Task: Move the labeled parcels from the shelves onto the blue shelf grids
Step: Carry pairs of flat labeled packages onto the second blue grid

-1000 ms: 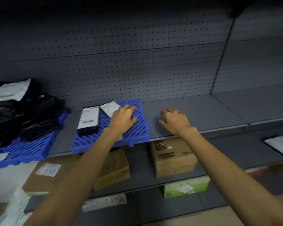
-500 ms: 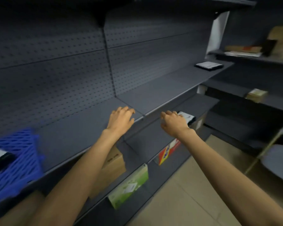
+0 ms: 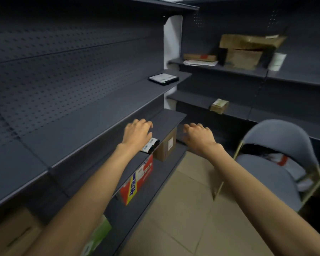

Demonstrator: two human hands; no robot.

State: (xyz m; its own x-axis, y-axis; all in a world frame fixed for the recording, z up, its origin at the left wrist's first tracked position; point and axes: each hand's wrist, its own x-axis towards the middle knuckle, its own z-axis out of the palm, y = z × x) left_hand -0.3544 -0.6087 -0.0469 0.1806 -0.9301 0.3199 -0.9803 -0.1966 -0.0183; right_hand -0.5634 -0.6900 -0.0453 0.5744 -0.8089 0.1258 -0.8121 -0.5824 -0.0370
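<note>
Hovering empty, left grip [image 3: 137, 133] seemingly just above labeled parcel [image 3: 149, 145].

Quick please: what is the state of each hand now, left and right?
Left hand: open, fingers loosely curled, holding nothing.
Right hand: open, fingers loosely curled, holding nothing.

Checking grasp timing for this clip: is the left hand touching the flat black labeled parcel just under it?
Cannot tell. In the head view the left hand overlaps the near end of the flat black labeled parcel, hiding any contact or gap; its fingers are loosely spread.
</note>
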